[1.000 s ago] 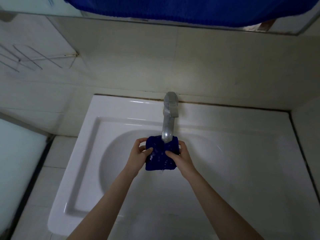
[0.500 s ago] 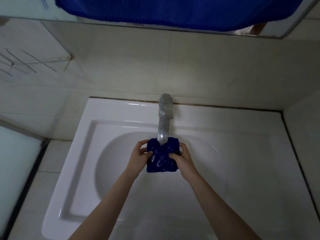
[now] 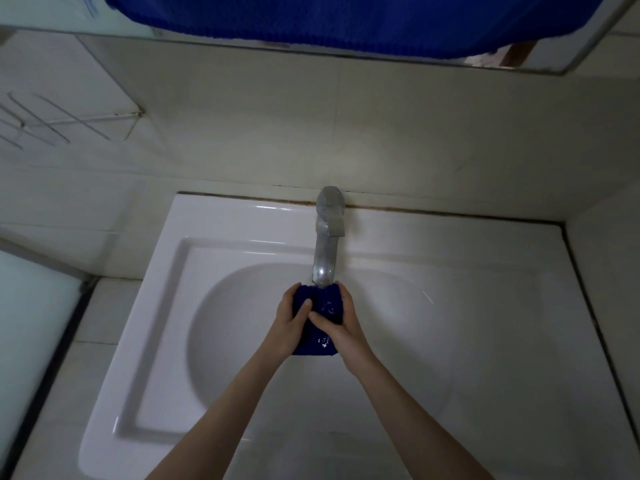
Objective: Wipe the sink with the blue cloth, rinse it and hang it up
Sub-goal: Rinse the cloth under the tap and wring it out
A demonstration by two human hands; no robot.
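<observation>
- Head view, item 1: blue cloth [image 3: 329, 308], dark blue and bunched into a compact wad. It is held over the basin, directly under the spout mouth and touching or just below it. White glints of water speckle its front face.
- Item 2: left hand [image 3: 287, 325], fingers wrapped round the cloth's left side and the thumb pressed onto its front. It is grasping the cloth.
- Item 3: right hand [image 3: 348, 332], fingers curled round the cloth's right side, with the thumb laid across the front so that it meets the left thumb. It too is grasping the cloth. Both forearms are bare and reach in from the lower edge.
- Item 4: sink [image 3: 242, 216], white, with a rectangular rim and an oval bowl, set against the back wall. A dark seam runs along the join.
- Item 5: tap [image 3: 325, 258], dull metal, mounted at the middle of the rear rim, with its spout reaching forward over the bowl.
- Item 6: wire rack [image 3: 52, 123], thin metal rods fixed to the tiled wall at upper left, well apart from the sink.
- Item 7: broad blue fabric [image 3: 346, 22], spanning the top edge above a mirror's lower border. Whether it is a reflection cannot be told.
- Item 8: frosted panel [image 3: 27, 323], pale, at the left edge beside the tiled ledge.
</observation>
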